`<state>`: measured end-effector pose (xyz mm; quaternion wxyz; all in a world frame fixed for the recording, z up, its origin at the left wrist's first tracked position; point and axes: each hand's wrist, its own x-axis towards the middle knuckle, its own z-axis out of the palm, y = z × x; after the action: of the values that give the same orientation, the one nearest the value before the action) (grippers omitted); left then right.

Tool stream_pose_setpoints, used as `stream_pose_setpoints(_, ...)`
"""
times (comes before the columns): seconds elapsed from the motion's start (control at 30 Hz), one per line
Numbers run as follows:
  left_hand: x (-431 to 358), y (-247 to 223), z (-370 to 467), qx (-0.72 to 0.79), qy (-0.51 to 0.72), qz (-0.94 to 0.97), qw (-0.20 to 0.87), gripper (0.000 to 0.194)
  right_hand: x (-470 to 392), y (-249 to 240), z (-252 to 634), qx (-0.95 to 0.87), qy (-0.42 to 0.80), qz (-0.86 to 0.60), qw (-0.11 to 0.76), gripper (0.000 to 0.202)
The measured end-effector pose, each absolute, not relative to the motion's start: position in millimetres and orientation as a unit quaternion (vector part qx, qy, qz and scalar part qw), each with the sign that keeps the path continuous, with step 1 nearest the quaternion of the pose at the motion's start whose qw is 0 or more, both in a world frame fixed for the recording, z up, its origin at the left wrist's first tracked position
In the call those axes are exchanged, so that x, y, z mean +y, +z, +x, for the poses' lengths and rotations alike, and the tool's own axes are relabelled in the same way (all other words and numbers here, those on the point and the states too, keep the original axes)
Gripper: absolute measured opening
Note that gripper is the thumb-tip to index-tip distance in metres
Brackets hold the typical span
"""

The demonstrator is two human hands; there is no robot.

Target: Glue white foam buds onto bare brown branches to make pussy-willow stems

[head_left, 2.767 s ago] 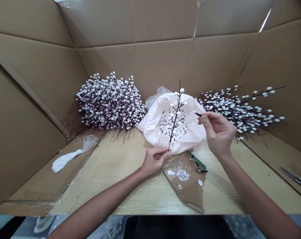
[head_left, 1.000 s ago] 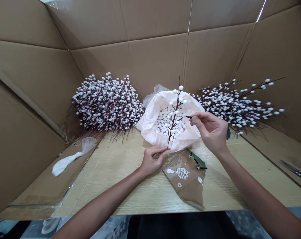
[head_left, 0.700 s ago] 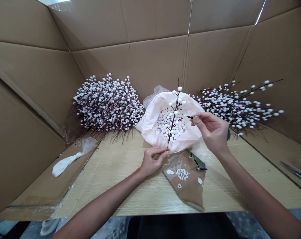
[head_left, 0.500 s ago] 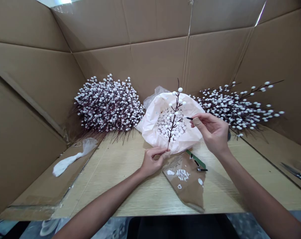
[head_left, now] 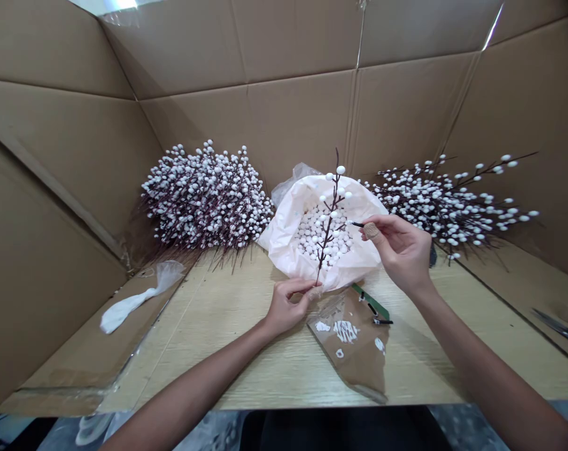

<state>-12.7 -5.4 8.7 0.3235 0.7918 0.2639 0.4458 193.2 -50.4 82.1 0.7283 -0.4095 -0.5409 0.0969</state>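
My left hand (head_left: 293, 304) pinches the bottom of a dark brown artificial berry branch (head_left: 328, 232), which stands nearly upright with white berries on several of its twigs. My right hand (head_left: 401, 247) grips a thin black stick (head_left: 357, 223) between thumb and fingers. Its white-tipped end is at a twig on the branch's right side; whether they touch I cannot tell. A tan covering wraps the right thumb. Behind the branch sits a pale plastic bag (head_left: 284, 247) holding many loose white berries (head_left: 333, 258).
Bundles of berry branches lie at left (head_left: 208, 197) and right (head_left: 448, 200). Near me, a brown cardboard piece (head_left: 359, 366) carries white paste and a green strip (head_left: 382, 309) with black bits. A white pouch (head_left: 128, 310) lies left, scissors (head_left: 558, 327) far right. Cardboard walls (head_left: 302, 119) enclose the table.
Almost nothing differs: both hands, the branch and the black stick keep their places. The whole view has shifted very slightly.
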Motion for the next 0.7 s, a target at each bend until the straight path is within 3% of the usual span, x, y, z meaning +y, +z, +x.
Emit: stream_pose_setpoints(0.7, -4.7, 7.8, -13.4, 0.266, 0.447, 0.79, 0.324, 0.017, -50.0, 80.0, 192.4, -0.551, 0.088, -0.408, 0.723, 0.01)
